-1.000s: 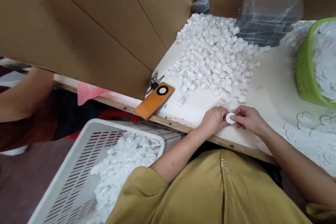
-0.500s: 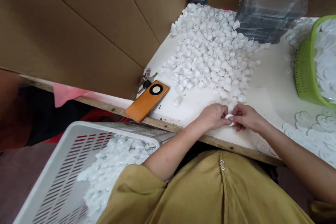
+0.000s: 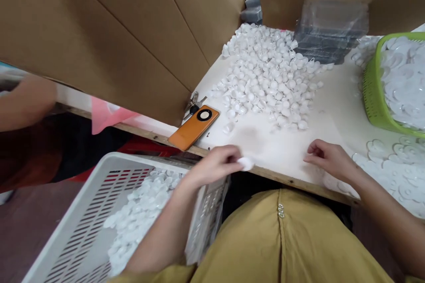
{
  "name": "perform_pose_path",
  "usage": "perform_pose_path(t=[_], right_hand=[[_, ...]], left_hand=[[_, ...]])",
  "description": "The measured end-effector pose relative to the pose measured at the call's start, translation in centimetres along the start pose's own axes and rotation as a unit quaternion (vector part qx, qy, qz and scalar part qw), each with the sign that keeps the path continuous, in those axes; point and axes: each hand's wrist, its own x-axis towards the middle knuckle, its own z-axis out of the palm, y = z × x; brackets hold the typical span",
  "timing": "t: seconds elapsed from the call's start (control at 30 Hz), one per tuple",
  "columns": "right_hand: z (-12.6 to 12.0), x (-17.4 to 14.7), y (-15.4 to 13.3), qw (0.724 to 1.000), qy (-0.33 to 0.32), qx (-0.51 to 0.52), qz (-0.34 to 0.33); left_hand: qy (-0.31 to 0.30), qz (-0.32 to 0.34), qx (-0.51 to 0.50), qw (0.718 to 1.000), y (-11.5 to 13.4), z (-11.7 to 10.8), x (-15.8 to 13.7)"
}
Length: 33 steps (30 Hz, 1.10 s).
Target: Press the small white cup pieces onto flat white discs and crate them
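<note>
My left hand [image 3: 217, 164] holds a small white plastic piece [image 3: 246, 163] at the table's near edge, just above the rim of the white slotted crate [image 3: 83, 203]. My right hand [image 3: 328, 157] rests on the white table [image 3: 335, 110] with its fingers loosely curled and nothing in it, beside a spread of flat white discs [image 3: 395, 172]. A big heap of small white caps [image 3: 268, 77] lies on the table beyond both hands.
An orange phone [image 3: 193, 127] and keys [image 3: 194, 102] lie at the table's left edge. A green basket [image 3: 375, 93] of white discs stands at right. Stacked clear trays [image 3: 328, 31] and cardboard walls [image 3: 109, 40] stand behind. Another person's arm [image 3: 26, 104] shows at left.
My hands have parted. The left hand carried the white piece left toward the crate; the right hand let go and drew right toward the flat discs.
</note>
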Motion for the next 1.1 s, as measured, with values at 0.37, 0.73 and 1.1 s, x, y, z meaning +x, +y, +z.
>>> perform_pose_path(t=[0.37,0.73,1.1], right_hand=[[-0.3,-0.7,3.1,0.986,-0.033,-0.155,-0.055],[0.7,0.4,2.1,0.956,0.170,-0.126,-0.203],[0.7,0.9,3.7,0.961,0.203,-0.144,-0.118]], left_hand=[[-0.094,-0.483,0.239,0.837,-17.0,-1.9,-18.2],[0.219,-0.084,0.124,0.964,1.8,1.0,4.5],[0.125,0.038,0.130,0.983,3.1,6.0,10.6]])
